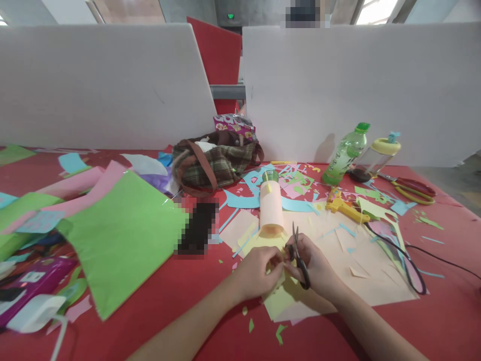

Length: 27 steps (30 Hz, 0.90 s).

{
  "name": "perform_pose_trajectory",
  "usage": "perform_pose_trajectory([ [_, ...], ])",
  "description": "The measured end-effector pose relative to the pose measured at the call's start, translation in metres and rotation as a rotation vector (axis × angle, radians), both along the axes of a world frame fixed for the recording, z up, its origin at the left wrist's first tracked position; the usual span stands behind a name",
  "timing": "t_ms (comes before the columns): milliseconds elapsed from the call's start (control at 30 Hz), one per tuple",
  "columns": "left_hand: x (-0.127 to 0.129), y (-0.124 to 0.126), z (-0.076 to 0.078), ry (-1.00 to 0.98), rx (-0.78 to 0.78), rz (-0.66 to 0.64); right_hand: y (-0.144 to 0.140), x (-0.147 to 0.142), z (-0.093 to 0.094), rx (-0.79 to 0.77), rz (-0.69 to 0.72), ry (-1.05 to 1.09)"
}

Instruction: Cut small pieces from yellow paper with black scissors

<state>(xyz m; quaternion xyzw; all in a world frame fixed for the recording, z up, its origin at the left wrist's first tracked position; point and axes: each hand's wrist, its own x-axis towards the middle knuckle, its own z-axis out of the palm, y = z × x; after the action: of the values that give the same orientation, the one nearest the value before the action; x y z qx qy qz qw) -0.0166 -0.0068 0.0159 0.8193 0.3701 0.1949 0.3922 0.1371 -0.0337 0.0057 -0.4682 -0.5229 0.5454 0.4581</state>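
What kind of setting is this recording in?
Likely a craft workstation: a red table strewn with coloured paper scraps, a yellow glue gun, black scissors in the right hand, and white partition boards behind.

Bright, even daylight; curved, blurry edges.

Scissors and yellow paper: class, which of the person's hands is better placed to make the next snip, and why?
The right hand, probably: it already holds the black scissors, blades up beside the yellow paper. The left hand pinches and steadies that paper.
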Motion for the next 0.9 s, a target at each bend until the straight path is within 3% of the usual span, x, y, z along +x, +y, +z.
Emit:
perform_pose_trajectory([
  [167,-0.006,0.005,0.004,0.012,-0.021,-0.110,-0.004,-0.002,-0.001,0.008,0.061,-0.049],
  [333,-0.009,0.009,0.006,0.023,-0.034,-0.131,-0.005,-0.004,-0.001,0.032,0.046,-0.059],
  [433,-0.009,0.010,0.008,-0.018,-0.042,-0.047,-0.004,-0.006,0.000,0.014,-0.041,-0.049],
  [633,-0.005,0.010,0.004,-0.210,-0.133,0.274,-0.004,-0.012,-0.001,-0.094,-0.138,0.041],
  [900,0.003,0.003,-0.006,-0.283,-0.222,0.392,-0.004,-0.013,-0.005,-0.061,-0.193,0.086],
])
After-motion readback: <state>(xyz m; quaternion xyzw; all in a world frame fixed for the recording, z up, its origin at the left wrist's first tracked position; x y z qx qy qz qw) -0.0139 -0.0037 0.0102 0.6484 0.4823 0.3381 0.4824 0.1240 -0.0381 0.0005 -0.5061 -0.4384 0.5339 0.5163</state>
